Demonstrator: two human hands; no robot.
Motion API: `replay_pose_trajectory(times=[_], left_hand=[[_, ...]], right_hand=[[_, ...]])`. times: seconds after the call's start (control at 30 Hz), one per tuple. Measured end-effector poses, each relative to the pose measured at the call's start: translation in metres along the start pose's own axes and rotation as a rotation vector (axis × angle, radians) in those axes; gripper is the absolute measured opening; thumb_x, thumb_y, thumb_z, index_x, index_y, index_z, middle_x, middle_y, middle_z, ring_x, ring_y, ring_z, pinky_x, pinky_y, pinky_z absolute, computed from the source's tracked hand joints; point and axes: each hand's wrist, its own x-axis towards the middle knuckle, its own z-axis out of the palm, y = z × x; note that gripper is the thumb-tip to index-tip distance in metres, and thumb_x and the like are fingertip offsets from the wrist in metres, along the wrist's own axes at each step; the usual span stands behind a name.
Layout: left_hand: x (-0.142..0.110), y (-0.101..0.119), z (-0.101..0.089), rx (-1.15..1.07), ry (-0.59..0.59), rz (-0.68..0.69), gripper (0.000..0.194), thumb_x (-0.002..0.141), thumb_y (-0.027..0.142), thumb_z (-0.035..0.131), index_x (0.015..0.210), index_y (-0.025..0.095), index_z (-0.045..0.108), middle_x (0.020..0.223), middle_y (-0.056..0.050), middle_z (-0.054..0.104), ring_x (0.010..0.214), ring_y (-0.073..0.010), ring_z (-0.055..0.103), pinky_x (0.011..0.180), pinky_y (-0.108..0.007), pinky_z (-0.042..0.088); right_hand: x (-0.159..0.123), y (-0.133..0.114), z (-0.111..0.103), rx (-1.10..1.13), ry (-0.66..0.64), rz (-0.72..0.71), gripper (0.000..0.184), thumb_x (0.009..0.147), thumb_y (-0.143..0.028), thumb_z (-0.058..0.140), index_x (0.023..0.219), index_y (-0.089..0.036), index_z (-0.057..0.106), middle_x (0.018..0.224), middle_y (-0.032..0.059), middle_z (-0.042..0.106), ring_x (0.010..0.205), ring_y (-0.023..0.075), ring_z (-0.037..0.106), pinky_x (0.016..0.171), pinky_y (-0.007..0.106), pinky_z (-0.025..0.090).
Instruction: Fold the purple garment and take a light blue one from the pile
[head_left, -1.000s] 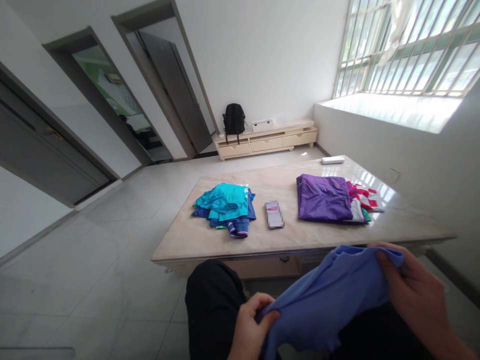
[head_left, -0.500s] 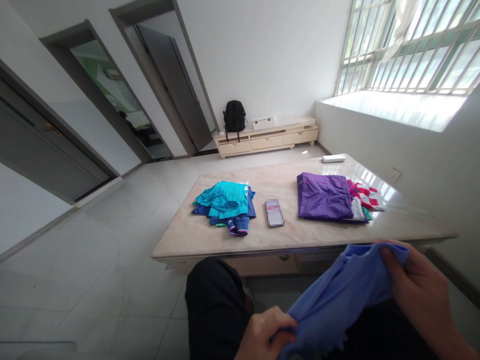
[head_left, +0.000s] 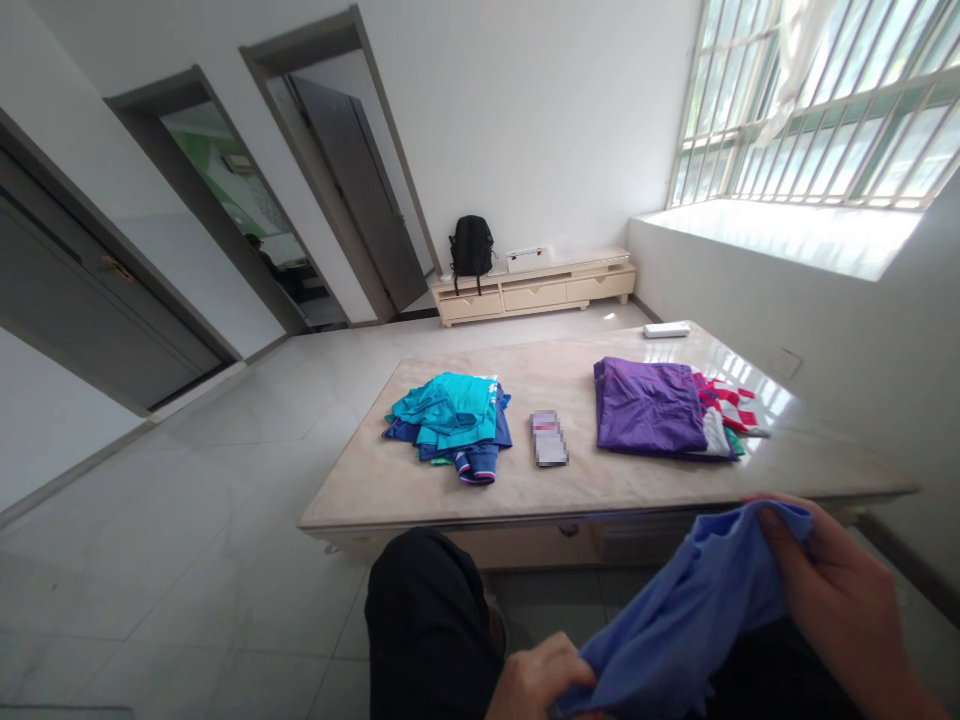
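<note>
Stretched between my hands over my lap is a light blue garment (head_left: pixel 682 610), its lower part cut off by the frame's bottom edge. My left hand (head_left: pixel 544 680) is closed around its lower left end. At the upper right end, my right hand (head_left: pixel 836 590) pinches the edge between thumb and fingers. On the table beyond lies a loose pile with a turquoise shirt (head_left: pixel 454 410) on top and dark blue clothing under it. To the right, folded purple clothing (head_left: pixel 649 405) rests on a stack, with a red-and-white checked garment (head_left: pixel 731 405) sticking out.
A blurred-out phone-like object (head_left: pixel 550 438) lies between the piles on the marble-topped table (head_left: pixel 420 505). A white box-shaped item (head_left: pixel 666 330) sits near its far right corner. Farther off, a black backpack (head_left: pixel 472 248) stands on a low cabinet (head_left: pixel 536 290). A person is partly visible through a doorway.
The view has tilted up slightly, so the room and table appear a little lower. Both hands keep their grip on the light blue garment and have hardly moved.
</note>
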Motion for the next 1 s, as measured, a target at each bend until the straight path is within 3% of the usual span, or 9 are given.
replay_pose_trajectory(times=[0.23,0.4,0.5,0.63,0.73,0.83,0.9,1.0], left_hand=[[-0.001,-0.005,0.007,-0.113,0.313,-0.002,0.04,0.084,0.058,0.076,0.079,0.019,0.071,0.079,-0.004,0.07,0.074,-0.0174,0.067,0.071,-0.023,0.049],[0.002,0.003,0.001,-0.159,0.493,-0.348,0.024,0.071,0.029,0.089,0.089,0.021,0.076,0.086,-0.001,0.075,0.08,-0.019,0.07,0.075,-0.022,0.051],[0.006,0.007,-0.004,-0.156,0.501,-0.415,0.037,0.07,0.016,0.086,0.105,0.025,0.078,0.104,-0.002,0.079,0.095,-0.0219,0.073,0.087,-0.024,0.053],[0.013,0.015,-0.008,-0.095,0.39,-0.287,0.027,0.084,0.024,0.076,0.11,0.029,0.081,0.103,-0.003,0.079,0.098,-0.022,0.073,0.091,-0.027,0.054],[0.019,0.022,-0.01,-0.151,0.332,-0.304,0.03,0.079,0.028,0.083,0.109,0.028,0.08,0.103,-0.002,0.079,0.099,-0.0226,0.071,0.092,-0.027,0.052],[0.024,0.025,-0.013,-0.256,0.326,-0.354,0.023,0.082,0.038,0.081,0.095,0.02,0.079,0.093,-0.004,0.077,0.089,-0.0213,0.07,0.082,-0.025,0.051],[0.026,0.024,-0.014,-0.294,0.335,-0.365,0.032,0.09,0.047,0.071,0.088,0.016,0.075,0.081,-0.004,0.073,0.077,-0.0184,0.066,0.071,-0.023,0.049],[0.027,0.017,-0.012,-0.284,0.377,-0.361,0.035,0.096,0.049,0.063,0.092,0.016,0.07,0.081,-0.003,0.069,0.074,-0.0162,0.063,0.068,-0.023,0.047]], right_hand=[[0.007,0.01,0.005,0.035,0.024,0.109,0.047,0.082,-0.068,0.062,0.103,-0.029,0.077,0.095,0.0028,0.079,0.095,0.0324,0.074,0.088,0.04,0.057],[0.009,0.007,0.005,0.029,0.039,0.109,0.049,0.079,-0.068,0.063,0.101,-0.027,0.077,0.091,0.0032,0.078,0.093,0.0322,0.073,0.088,0.04,0.057],[0.008,0.003,0.003,0.015,0.049,0.106,0.049,0.079,-0.067,0.063,0.101,-0.027,0.078,0.091,0.0032,0.078,0.093,0.0323,0.073,0.087,0.039,0.057],[0.008,0.001,0.003,0.016,0.053,0.097,0.046,0.08,-0.066,0.063,0.1,-0.026,0.078,0.09,0.0028,0.078,0.093,0.0321,0.073,0.087,0.04,0.056],[0.009,0.0,0.004,0.051,0.069,0.058,0.042,0.082,-0.061,0.065,0.099,-0.025,0.078,0.089,0.0028,0.078,0.09,0.0301,0.073,0.086,0.038,0.055],[0.011,-0.001,0.004,0.078,0.105,0.002,0.038,0.085,-0.055,0.066,0.099,-0.023,0.078,0.089,0.0036,0.077,0.086,0.0273,0.073,0.083,0.036,0.053],[0.012,-0.002,0.004,0.076,0.128,-0.013,0.037,0.086,-0.053,0.066,0.099,-0.021,0.078,0.086,0.0043,0.076,0.083,0.0258,0.072,0.079,0.034,0.053],[0.012,-0.005,0.004,0.122,0.131,0.004,0.037,0.086,-0.052,0.068,0.1,-0.019,0.078,0.084,0.0045,0.076,0.079,0.0236,0.07,0.074,0.032,0.052]])
